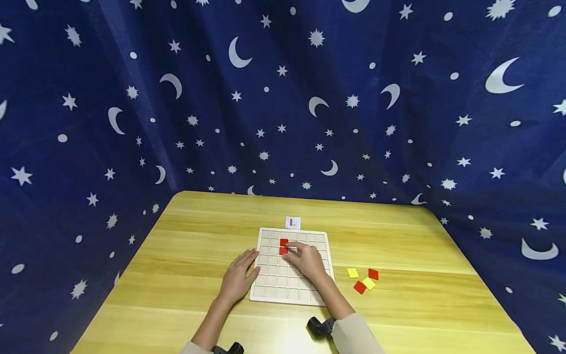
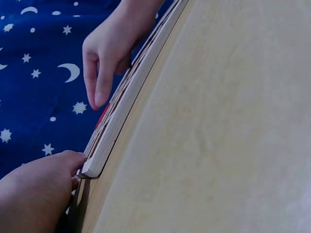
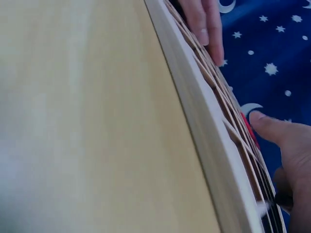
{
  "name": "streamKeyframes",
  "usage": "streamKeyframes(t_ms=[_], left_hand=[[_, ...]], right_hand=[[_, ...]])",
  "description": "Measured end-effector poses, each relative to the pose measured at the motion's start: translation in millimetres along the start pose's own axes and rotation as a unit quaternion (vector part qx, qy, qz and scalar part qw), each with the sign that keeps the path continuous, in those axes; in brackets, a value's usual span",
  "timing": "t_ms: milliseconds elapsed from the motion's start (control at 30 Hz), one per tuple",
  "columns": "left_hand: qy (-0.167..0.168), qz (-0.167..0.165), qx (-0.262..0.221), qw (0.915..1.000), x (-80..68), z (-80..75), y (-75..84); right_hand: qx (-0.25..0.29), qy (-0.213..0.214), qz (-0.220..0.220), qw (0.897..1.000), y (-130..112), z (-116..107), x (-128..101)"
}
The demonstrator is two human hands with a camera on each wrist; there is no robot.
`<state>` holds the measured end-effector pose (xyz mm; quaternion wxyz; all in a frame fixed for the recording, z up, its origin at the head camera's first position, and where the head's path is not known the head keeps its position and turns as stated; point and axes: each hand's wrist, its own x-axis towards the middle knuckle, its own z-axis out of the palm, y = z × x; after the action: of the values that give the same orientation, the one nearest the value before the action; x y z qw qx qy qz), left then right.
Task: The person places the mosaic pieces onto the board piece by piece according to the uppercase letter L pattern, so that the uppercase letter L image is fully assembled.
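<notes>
i'd square the red tiles [image 1: 283, 250] at lower centre with my right hand [image 1: 306, 259], thumb and finger parted, contact unclear; my left hand [image 1: 238, 275], thumb spread, should steady the board [image 1: 283, 282].

Backed and flanked by a dark blue curtain [image 1: 292, 110] (strewn with white moons [image 1: 495, 82], stars [image 1: 316, 38] and dots [image 1: 372, 65]). Met below by a yellow wood-grain tabletop [image 1: 411, 246], round-cornered at the back.

Wood-grain table [image 1: 199, 246] bearing a pale gridded board [image 1: 283, 280], a small printed card [image 1: 293, 222] at its far edge, and, to the right, two yellow tiles [image 1: 352, 273] and two red tiles [image 1: 373, 274].
</notes>
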<state>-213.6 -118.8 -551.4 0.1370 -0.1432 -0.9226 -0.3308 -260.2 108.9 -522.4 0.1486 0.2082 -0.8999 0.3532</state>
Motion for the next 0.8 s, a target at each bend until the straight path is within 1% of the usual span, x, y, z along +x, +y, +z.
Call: streamKeyframes(t_ms=[133,233,367,433,533,700,800], left_hand=[[0.000,0.000,0.001,1.0000,0.4,0.4,0.4],[0.001,-0.001,0.000,1.0000,0.6,0.3,0.8],[-0.001,-0.001,0.000,1.0000,0.0,0.4,1.3],[0.001,0.001,0.002,1.0000,-0.5,0.7,1.1],[0.004,0.004,0.003,1.0000,-0.3,1.5,-0.4],[0.006,0.007,0.004,0.9999,0.6,2.5,-2.5],[0.005,0.006,0.003,1.0000,0.8,2.6,-2.3]], right_hand=[[0.046,0.009,0.013,0.999,6,-16,-13],[0.061,0.032,0.027,0.997,17,-32,-26],[0.051,0.079,0.038,0.995,41,-57,-48],[0.034,0.099,0.049,0.993,55,-73,-60],[0.009,0.120,0.081,0.989,74,-98,-78],[-0.014,0.119,0.147,0.982,102,-134,-105],[-0.027,0.095,0.169,0.981,114,-148,-119]])
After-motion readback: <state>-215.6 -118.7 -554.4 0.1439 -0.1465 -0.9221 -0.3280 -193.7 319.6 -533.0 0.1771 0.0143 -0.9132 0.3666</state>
